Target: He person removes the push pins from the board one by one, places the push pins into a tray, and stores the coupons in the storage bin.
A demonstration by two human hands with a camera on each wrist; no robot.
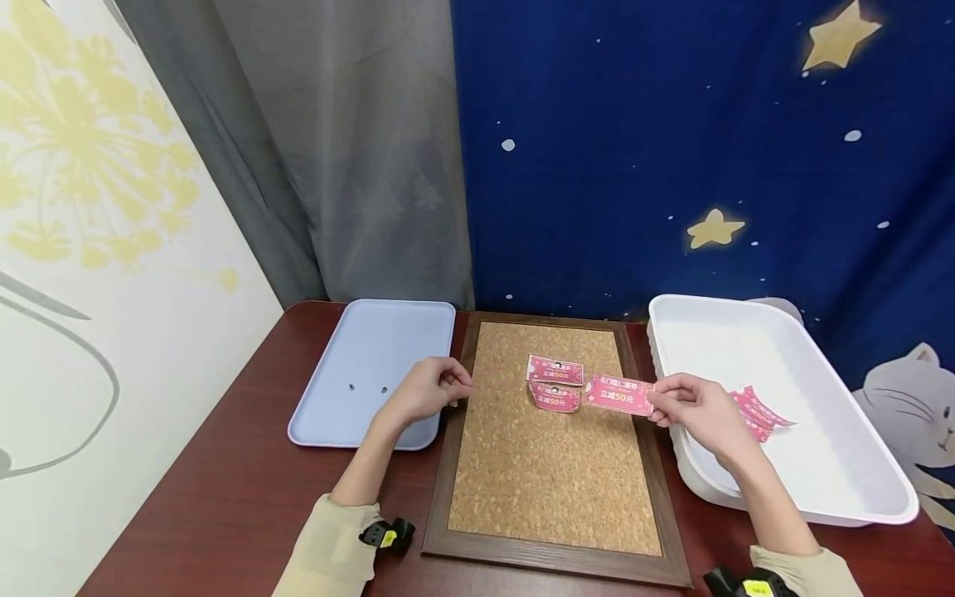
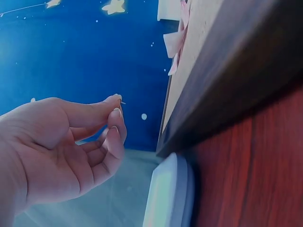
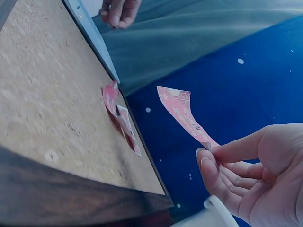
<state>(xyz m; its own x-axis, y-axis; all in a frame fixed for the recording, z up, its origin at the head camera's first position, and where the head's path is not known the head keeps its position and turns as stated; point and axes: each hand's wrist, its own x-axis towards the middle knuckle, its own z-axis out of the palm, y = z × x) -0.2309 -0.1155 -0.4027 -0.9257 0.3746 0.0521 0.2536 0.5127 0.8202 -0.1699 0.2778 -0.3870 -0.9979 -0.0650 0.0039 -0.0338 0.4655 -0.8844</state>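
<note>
My right hand [image 1: 697, 410] pinches one end of a pink paper coupon [image 1: 618, 395] between thumb and fingers. Its free end reaches over the corkboard [image 1: 552, 481], and in the right wrist view the coupon [image 3: 182, 113] bends and stands apart from the cork. Two more coupons, an upper one [image 1: 555, 370] and a lower one [image 1: 554, 398], are fixed to the board, each with a small dark dot near its top. By the board's left frame, my left hand [image 1: 431, 390] pinches a thumbtack, whose thin metal point [image 2: 123, 102] pokes past the fingertips; its head is hidden.
Left of the board lies a light blue tray [image 1: 366, 332] with two small dark tacks [image 1: 384, 390]. On the right stands a deep white tub [image 1: 858, 464] holding several pink coupons [image 1: 757, 412]. A blue curtain [image 1: 567, 207] hangs behind the table.
</note>
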